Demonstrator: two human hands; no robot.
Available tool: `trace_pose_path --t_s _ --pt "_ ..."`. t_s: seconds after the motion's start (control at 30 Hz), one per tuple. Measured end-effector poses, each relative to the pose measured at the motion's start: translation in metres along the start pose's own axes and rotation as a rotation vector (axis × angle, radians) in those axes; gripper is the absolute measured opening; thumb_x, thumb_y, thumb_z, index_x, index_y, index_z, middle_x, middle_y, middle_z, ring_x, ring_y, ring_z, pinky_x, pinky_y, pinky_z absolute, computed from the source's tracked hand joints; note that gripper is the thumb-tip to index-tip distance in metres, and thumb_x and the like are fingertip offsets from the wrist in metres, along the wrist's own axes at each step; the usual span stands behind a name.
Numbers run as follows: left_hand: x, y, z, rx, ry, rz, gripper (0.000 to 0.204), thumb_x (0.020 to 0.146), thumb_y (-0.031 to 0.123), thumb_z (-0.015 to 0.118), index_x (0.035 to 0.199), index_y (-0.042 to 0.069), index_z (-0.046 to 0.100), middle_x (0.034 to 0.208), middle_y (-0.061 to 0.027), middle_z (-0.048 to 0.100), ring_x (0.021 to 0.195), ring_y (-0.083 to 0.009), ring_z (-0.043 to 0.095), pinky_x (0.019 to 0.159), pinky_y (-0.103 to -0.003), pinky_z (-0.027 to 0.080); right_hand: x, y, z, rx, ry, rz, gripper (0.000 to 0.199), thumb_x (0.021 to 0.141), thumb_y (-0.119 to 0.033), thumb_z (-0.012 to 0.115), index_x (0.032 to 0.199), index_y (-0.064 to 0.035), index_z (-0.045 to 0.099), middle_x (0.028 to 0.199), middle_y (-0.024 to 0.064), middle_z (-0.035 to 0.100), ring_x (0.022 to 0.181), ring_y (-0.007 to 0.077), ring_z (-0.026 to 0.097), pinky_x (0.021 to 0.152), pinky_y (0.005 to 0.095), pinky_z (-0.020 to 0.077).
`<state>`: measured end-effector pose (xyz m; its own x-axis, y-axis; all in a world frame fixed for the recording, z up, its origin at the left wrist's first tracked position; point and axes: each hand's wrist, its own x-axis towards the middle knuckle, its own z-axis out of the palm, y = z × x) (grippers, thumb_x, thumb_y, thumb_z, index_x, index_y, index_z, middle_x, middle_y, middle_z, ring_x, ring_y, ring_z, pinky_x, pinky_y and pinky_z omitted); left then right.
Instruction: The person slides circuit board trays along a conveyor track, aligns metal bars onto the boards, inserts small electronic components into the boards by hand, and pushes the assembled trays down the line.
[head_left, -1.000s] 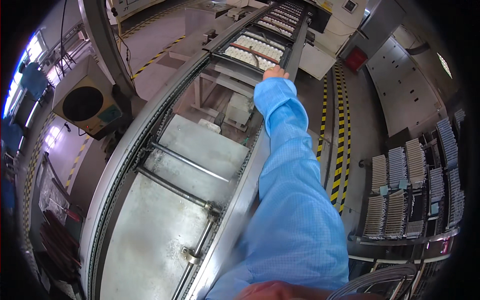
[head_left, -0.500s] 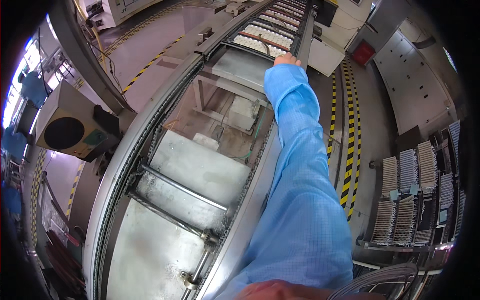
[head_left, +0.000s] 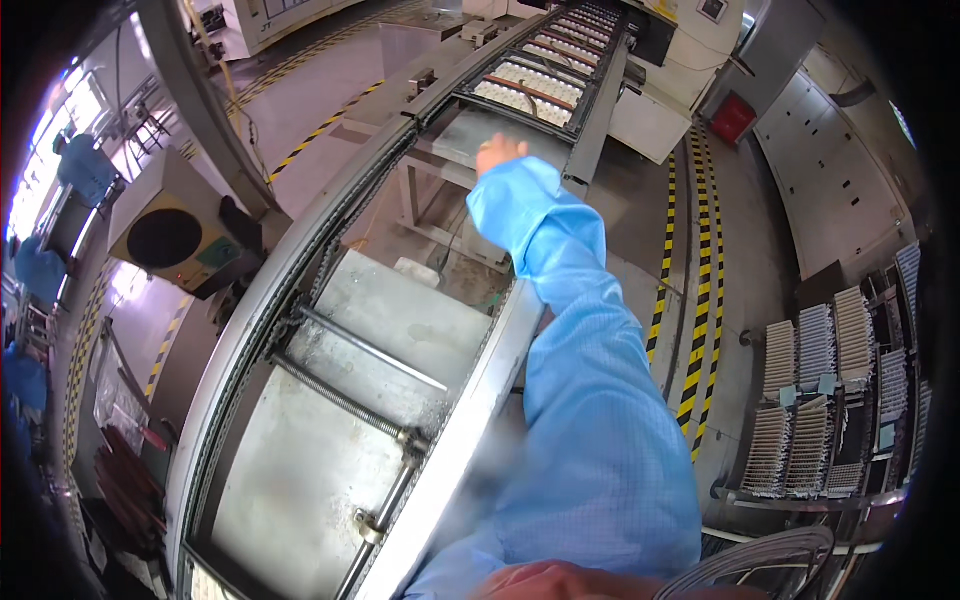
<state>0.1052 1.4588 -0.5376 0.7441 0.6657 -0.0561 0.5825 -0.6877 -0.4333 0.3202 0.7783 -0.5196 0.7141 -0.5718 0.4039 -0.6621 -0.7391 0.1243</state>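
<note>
My right hand point(head_left: 500, 152), in a blue checked sleeve point(head_left: 600, 330), reaches forward over a conveyor. It is above the grey metal plate point(head_left: 465, 135) near the racks at the far end; whether it touches the plate I cannot tell. Its fingers look slightly apart and bent, and I see nothing in them. The sleeve covers the wrist and part of the right rail. Beyond the hand, dark-framed racks of white pieces point(head_left: 530, 85) lie in a row between the rails. My left hand does not show.
On the near conveyor, a threaded rod point(head_left: 340, 400) and smooth rod point(head_left: 375, 345) cross above metal plates. Chains run along the left rail point(head_left: 235, 345). A boxy device with a round black opening point(head_left: 165, 238) stands left. Right are striped floor tape point(head_left: 695, 300) and a rack of trays point(head_left: 805, 440).
My right hand has moved left and nearer, from beside the right rail at the racks to over the grey plate. The view has shifted slightly.
</note>
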Motion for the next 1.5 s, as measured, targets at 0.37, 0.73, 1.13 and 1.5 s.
trace_pose_path --t_s 0.37,0.73,1.13,1.5 --pt "-0.036 0.028 -0.024 -0.629 0.424 0.875 0.034 0.079 0.029 0.063 0.089 -0.002 0.053 0.088 -0.0216 0.054 0.084 -0.0374 0.051 0.079 -0.046 0.041 -0.206 -0.189 -0.099 0.313 0.010 -0.551 0.018 0.080 -0.021 0.054 0.089 -0.0080 0.063 0.092 0.0116 0.058 0.090 0.0300 0.055 0.076 0.0466 0.0386" --pt "0.010 -0.089 -0.034 -1.155 -0.039 1.436 0.015 0.072 0.008 0.069 0.079 0.005 0.057 0.080 -0.0078 0.058 0.078 -0.0265 0.054 0.072 -0.035 0.043 -0.385 -0.278 -0.224 1.156 -0.052 -0.988 0.020 0.078 -0.012 0.064 0.098 -0.0095 0.064 0.075 0.0054 0.052 0.067 0.0201 0.051 0.066 0.0321 0.0394" --pt "0.123 -0.118 -0.016 -1.194 0.149 0.991 0.033 0.075 0.001 0.059 0.107 0.006 0.059 0.100 -0.0126 0.056 0.091 -0.0277 0.055 0.078 -0.033 0.045 -0.443 -0.373 -0.289 1.026 -0.404 -1.331 0.021 0.082 -0.007 0.057 0.102 -0.0056 0.062 0.091 0.0117 0.057 0.090 0.0297 0.056 0.081 0.0361 0.0461" --pt "0.135 -0.105 -0.002 -1.099 0.357 1.061 0.025 0.074 0.004 0.062 0.098 0.006 0.064 0.099 -0.0104 0.058 0.093 -0.0294 0.053 0.086 -0.037 0.042 -0.443 -0.383 -0.289 0.954 -0.350 -1.309 0.014 0.080 -0.008 0.057 0.092 -0.0033 0.061 0.087 0.0136 0.059 0.084 0.0311 0.057 0.077 0.0379 0.0474"
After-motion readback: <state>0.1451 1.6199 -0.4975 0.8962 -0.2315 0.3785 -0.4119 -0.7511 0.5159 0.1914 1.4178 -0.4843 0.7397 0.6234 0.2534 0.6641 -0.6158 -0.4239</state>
